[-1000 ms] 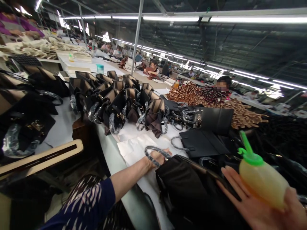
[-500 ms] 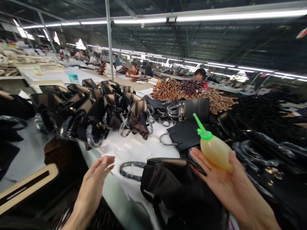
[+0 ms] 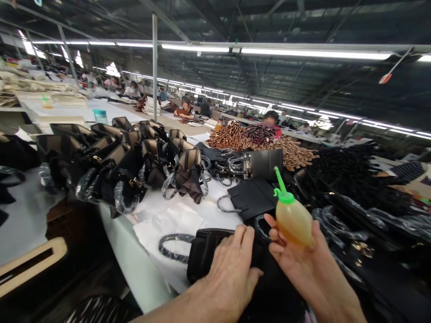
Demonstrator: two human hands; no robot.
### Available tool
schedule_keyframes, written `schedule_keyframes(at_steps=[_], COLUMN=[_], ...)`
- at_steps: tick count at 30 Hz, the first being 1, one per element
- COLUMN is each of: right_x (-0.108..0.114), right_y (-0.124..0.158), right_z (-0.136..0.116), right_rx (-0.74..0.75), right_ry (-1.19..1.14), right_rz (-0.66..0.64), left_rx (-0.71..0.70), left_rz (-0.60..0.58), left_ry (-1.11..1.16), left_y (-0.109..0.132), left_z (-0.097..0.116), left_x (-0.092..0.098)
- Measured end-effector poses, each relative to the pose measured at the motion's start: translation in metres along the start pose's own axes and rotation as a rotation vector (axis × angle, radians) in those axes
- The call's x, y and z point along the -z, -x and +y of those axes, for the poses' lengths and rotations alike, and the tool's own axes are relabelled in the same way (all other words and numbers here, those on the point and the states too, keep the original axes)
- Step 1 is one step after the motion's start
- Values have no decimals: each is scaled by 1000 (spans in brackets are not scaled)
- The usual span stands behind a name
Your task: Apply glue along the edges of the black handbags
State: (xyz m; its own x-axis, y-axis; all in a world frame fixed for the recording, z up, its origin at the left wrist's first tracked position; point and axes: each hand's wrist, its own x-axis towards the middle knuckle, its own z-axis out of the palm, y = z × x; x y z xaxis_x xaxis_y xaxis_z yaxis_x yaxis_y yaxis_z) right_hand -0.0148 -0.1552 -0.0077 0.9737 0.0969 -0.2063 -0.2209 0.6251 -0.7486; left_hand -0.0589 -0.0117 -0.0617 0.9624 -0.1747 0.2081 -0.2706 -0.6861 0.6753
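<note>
My right hand holds a squeeze bottle of yellow liquid with a green nozzle cap, upright, above the table. My left hand lies palm down on a black handbag right in front of me, fingers together and flat on its top. The bag's wrapped handle sticks out to the left onto white paper.
Rows of black and brown handbags with plastic-wrapped handles stand on the white table. A flat black bag lies ahead. Piles of brown leather pieces and black parts sit beyond. Other people work at far tables.
My left hand came from open air at the left onto the black bag's top. My right hand with the bottle moved in closer to the bag.
</note>
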Motion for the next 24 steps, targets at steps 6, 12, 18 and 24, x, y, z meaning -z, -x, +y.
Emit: schedule_keyframes(at_steps=[6, 12, 18, 24], right_x=[2, 2, -4, -8], right_y=[-5, -7, -8, -11], right_z=[-1, 0, -3, -1], right_rx=[22, 31, 70, 79], right_ry=[-50, -114, -181, -163], right_rz=[-12, 10, 44, 34], left_rx=[-122, -582, -689, -955], left_rz=[102, 1, 277, 420], left_ry=[-232, -392, -543, -691], left_y=[9, 7, 13, 44], left_z=[-12, -13, -20, -42], left_x=[-9, -4, -19, -32])
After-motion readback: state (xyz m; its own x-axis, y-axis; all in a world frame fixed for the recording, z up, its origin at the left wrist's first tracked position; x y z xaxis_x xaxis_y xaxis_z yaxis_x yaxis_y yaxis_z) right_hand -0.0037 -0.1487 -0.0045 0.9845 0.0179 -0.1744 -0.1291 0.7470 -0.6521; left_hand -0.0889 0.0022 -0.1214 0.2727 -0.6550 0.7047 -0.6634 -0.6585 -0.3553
